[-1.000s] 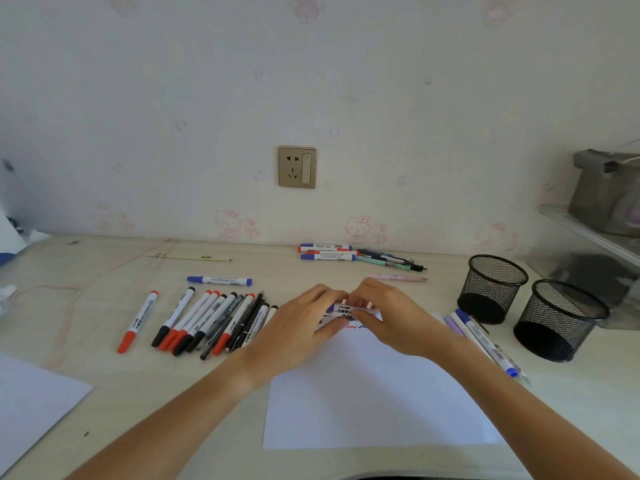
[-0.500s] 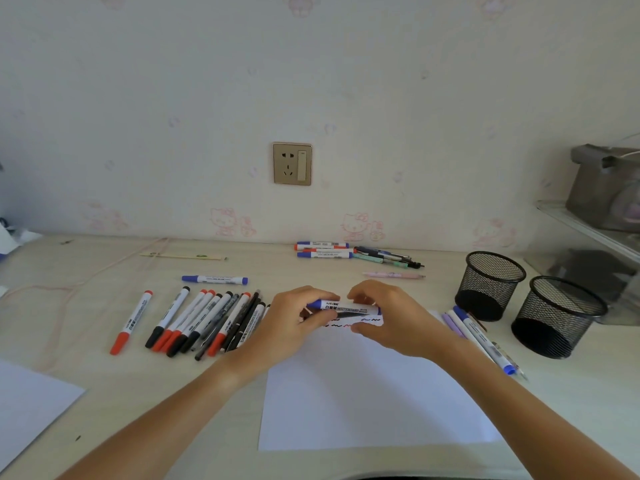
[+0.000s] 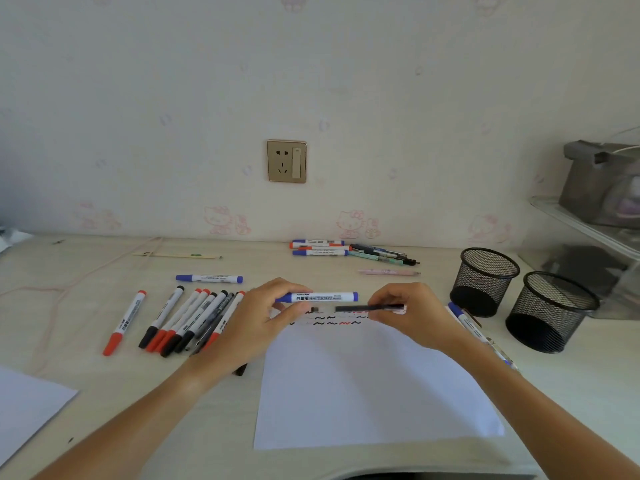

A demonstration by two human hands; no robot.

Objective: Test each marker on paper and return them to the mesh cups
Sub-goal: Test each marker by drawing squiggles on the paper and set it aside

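Ink could smear if the pen [image 3: 369,308] dips onto the paper [image 3: 363,393]. Left hand [image 3: 258,320] grasps a marker [image 3: 318,297]; right hand [image 3: 412,315], at 3 o'clock, pinches that pen.

A blue-capped whiteboard marker [image 3: 318,297] lies level above the squiggle-marked paper [image 3: 363,393], near two mesh cups [image 3: 488,268].

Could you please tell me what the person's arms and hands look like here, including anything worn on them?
Both forearms are bare right down to the frame's lower edge: no sleeves show. The left hand and right hand are bare too, with no gloves, rings, watch or bracelet visible. The fingernails look short; any polish is too small to tell.
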